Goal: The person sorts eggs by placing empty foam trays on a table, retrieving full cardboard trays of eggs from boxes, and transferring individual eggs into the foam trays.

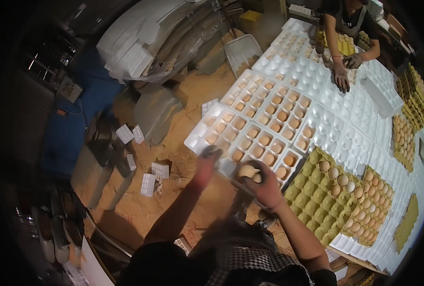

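Observation:
My right hand, in a pink glove with dark fingers, is closed around a couple of pale eggs. It is over the near edge of a white foam egg tray with brown eggs in several cells. My left hand, gloved alike, hovers blurred at that tray's left corner; whether it holds an egg cannot be made out. To the right of my right hand lies a yellowish pulp egg flat, eggs left only toward its far right. A fuller flat of eggs adjoins it.
White foam trays cover the table. Across it, a co-worker's gloved hands are over the trays. Stacked pulp flats stand at the right edge. Foam pieces litter the dusty floor at left, near a shovel.

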{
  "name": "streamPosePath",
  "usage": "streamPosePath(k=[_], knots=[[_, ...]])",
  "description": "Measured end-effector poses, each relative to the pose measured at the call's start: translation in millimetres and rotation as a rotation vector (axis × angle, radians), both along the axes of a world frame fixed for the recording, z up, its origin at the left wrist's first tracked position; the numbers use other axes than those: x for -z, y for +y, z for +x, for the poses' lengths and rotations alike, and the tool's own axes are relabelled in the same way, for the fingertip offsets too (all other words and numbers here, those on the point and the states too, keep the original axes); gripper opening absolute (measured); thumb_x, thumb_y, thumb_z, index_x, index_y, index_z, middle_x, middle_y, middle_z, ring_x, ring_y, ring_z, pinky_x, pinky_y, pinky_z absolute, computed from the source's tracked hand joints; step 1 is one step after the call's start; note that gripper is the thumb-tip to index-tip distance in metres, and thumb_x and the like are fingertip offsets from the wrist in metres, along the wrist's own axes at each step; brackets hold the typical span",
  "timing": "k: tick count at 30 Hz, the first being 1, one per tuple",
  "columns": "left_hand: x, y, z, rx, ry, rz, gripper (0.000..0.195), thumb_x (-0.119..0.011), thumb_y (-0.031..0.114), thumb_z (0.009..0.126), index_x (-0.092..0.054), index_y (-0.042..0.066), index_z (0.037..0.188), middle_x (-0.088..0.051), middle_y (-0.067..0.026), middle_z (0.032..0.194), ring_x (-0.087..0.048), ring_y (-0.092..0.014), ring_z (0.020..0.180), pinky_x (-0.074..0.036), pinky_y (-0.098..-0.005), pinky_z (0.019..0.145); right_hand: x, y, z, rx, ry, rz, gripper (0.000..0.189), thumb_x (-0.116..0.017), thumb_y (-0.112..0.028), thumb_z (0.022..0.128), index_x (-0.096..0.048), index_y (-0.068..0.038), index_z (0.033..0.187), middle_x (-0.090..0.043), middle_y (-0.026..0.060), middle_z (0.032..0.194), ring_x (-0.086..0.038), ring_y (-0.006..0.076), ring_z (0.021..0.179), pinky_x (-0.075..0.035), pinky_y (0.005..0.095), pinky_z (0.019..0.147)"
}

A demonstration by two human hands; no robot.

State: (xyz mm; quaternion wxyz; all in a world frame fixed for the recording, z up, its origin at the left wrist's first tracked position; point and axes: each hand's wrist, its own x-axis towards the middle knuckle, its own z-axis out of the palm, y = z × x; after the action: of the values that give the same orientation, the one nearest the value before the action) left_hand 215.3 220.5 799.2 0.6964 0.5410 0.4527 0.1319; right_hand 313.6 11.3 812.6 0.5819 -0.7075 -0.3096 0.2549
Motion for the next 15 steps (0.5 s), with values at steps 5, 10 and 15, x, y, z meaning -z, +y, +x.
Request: streamPosePath(k=[5, 10, 15], knots=[[35.4, 82.6, -30.3, 0.61, 0.29, 1.216, 0.048, -0.067, 0.015, 0.09, -0.051, 0.004, 0.135, -0.061, -0.0131, 0.122, -0.062, -0.025, 0.105, -0.052, -0.0333, 0.082, 82.7, 149.6, -13.0, -0.177, -0.549, -0.271, 0.047, -0.068, -0.031, 0.085, -0.057, -0.009, 0.126, -0.06, 0.0187, 0.112, -0.063, 0.0373, 0.099, -0.051, 0.0459, 0.08], [58.3, 138.0, -54.0, 0.211, 0.142, 0.855, 0.055, -0.059, 0.007, 0.086, -0.05, 0.008, 0.14, -0.049, -0.0154, 0.138, -0.047, -0.035, 0.126, -0.04, -0.042, 0.107, 85.4, 132.6, -33.5, -0.133, -0.614, -0.275, 0.044, -0.068, -0.022, 0.084, -0.058, -0.008, 0.124, -0.057, 0.0172, 0.116, -0.058, 0.0367, 0.106, -0.049, 0.0478, 0.087], [74.6, 149.0, -28.4, 0.656, 0.381, 1.334, 0.059, -0.063, 0.014, 0.083, -0.047, 0.003, 0.139, -0.046, -0.0228, 0.136, -0.037, -0.041, 0.132, -0.025, -0.0519, 0.117, 86.0, 105.7, -32.7, -0.114, -0.799, -0.372, 0.041, -0.063, -0.012, 0.08, -0.061, -0.007, 0.12, -0.055, 0.0188, 0.122, -0.055, 0.0369, 0.109, -0.047, 0.0477, 0.092]])
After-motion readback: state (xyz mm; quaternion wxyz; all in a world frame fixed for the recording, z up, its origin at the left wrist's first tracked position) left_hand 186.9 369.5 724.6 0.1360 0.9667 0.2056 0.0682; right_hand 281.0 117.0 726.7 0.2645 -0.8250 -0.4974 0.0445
